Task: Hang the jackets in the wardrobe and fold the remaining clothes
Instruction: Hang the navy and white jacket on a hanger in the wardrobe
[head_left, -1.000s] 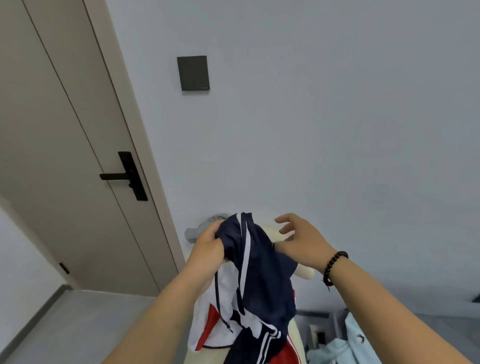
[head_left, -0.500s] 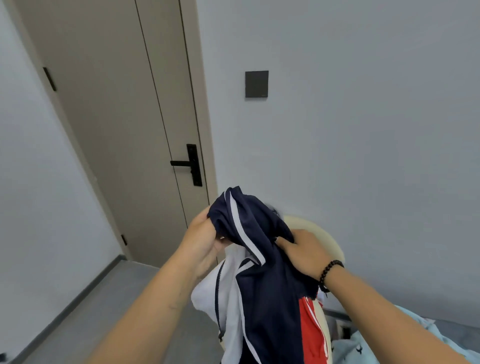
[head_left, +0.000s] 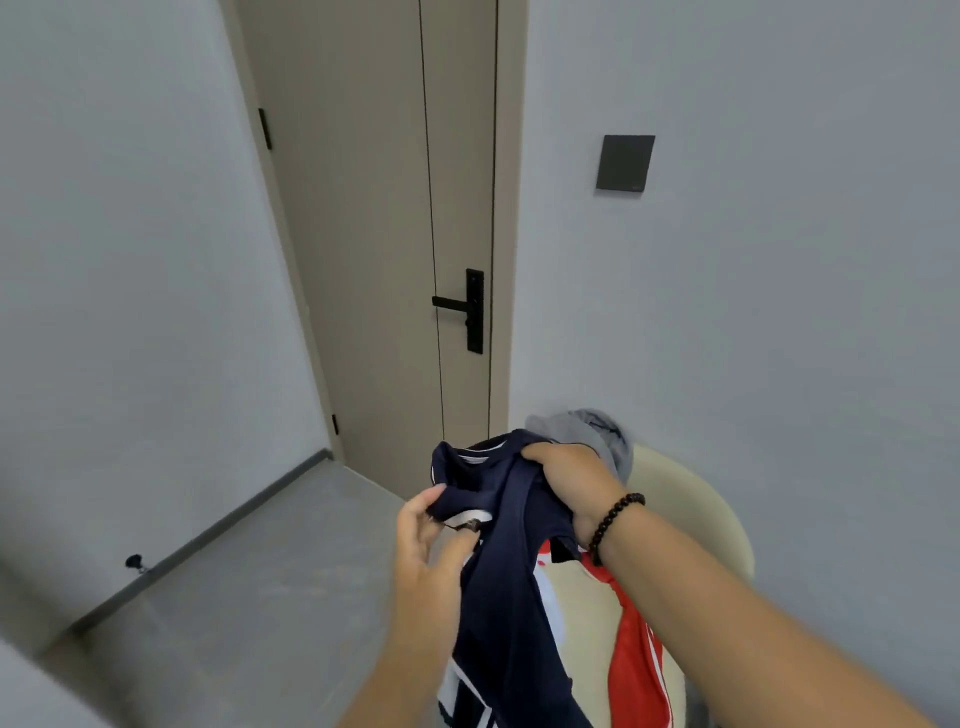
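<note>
Holding: you have the navy jacket (head_left: 498, 571) up in the air between both hands, in front of the cream chair (head_left: 696, 525), not resting on anything.
Right hand: your right hand (head_left: 569, 480) is clamped over a bunch of navy cloth at the top of the garment, fingers curled into it; the bead bracelet (head_left: 615, 525) sits on that wrist.
Left hand: your left hand (head_left: 426, 535) pinches the collar edge with its white trim, thumb and fingers closed on the fabric, lower and left of the right hand.
Long axis: the jacket hangs straight down from your two grips, its navy body, white panel and red panel (head_left: 631, 660) trailing past the bottom of the view.
Key relation: the collar lies just left of your right hand and touching your left, so the left hand is the nearer one to work the neck open; the right only carries the weight.
Behind: a grey garment (head_left: 592, 431) lies over the chair's top edge, just behind your right hand.
Wardrobe: not in view; only the door (head_left: 374, 208) and walls show.
Judgement: you appear to be finding the neck opening before hanging.
</note>
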